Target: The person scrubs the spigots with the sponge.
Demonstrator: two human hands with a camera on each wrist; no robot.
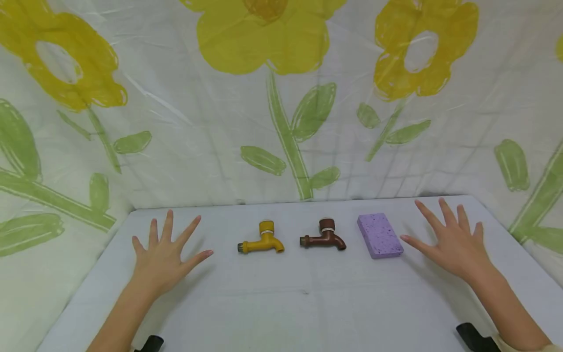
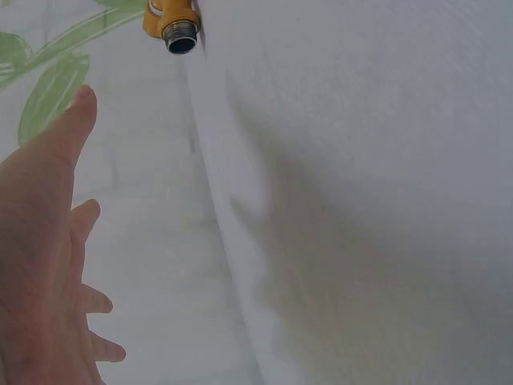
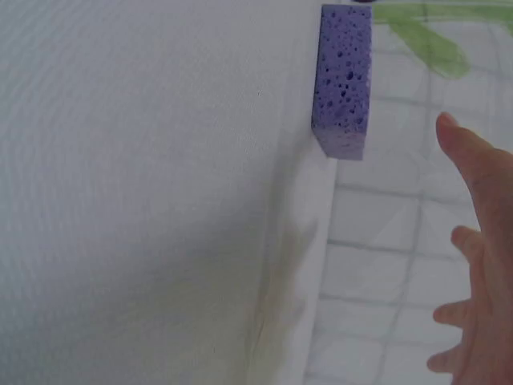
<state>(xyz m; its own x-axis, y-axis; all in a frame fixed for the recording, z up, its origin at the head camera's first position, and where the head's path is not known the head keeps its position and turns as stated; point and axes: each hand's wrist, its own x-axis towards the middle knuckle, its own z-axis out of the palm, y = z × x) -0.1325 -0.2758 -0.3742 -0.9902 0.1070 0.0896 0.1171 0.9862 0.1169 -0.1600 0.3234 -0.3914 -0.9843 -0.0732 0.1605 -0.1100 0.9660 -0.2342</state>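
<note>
My left hand (image 1: 160,264) hovers over the left side of the white table with its fingers spread wide, holding nothing. To its right lies a yellow tap (image 1: 261,239), whose threaded end (image 2: 180,37) faces the hand in the left wrist view. Beside that, a brown tap (image 1: 324,235) lies near the middle, its spout pointing right. A purple sponge (image 1: 380,235) with small pores rests to the right of the brown tap. My right hand (image 1: 455,247), fingers also splayed and holding nothing, is over the table just right of the sponge.
The white table (image 1: 303,308) ends at a hanging sheet (image 1: 193,166) printed with yellow flowers and green leaves, which stands behind it and at both sides. Black straps (image 1: 475,337) sit at the wrists. Each hand casts a shadow on the tabletop.
</note>
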